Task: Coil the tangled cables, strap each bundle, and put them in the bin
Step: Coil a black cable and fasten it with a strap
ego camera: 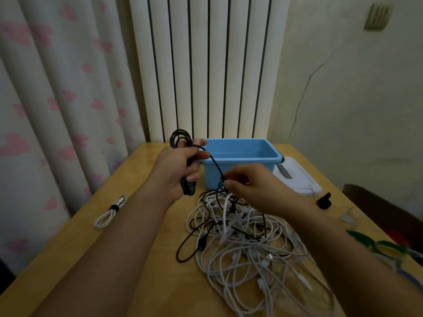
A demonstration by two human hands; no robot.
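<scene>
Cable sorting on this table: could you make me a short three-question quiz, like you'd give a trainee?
1. True or false: the left hand grips a partly wound black cable.
2. Where does the strapped white bundle lie? A) in the blue bin B) on the table, to the left of the arms C) on the tangled pile
3. Fill in: the right hand pinches the black cable just above the ____.

Key: 1 true; 2 B; 3 tangled pile. From this view the bin shows no cables inside.
</scene>
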